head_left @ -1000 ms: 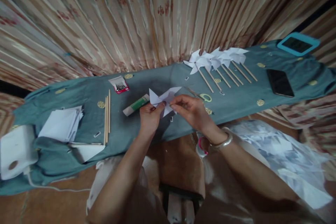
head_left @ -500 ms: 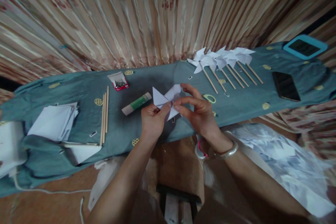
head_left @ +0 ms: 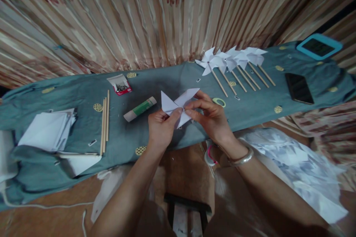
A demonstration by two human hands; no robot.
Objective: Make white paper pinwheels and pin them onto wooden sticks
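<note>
A white paper pinwheel (head_left: pixel 169 103) is held above the cloth between both hands, its pointed blades spreading outward. My left hand (head_left: pixel 161 127) pinches it from the lower left, thumb near the centre. From the right, my right hand (head_left: pixel 213 118) grips the paper close to the same centre, with thumb and fingers bent together. Whether a pin sits under the fingertips is too small to tell. Left of the hands lies a glue stick (head_left: pixel 140 109) with a green label. Behind it stands a small red box (head_left: pixel 122 88) of metal pins, its lid flap raised.
Several finished pinwheels (head_left: pixel 229 61) on sticks lie at the back right. Farther right are a black phone (head_left: pixel 299 88) and a blue-framed tablet (head_left: pixel 319 46). Three wooden sticks (head_left: pixel 104 124) and stacked white paper (head_left: pixel 44 131) lie left. A plastic bag (head_left: pixel 294 166) of paper sits below right.
The right fingers have curled inward, and the pinwheel's upper right blade now shows more of its point. The whole view has shifted slightly; both hands keep hold of the paper.
</note>
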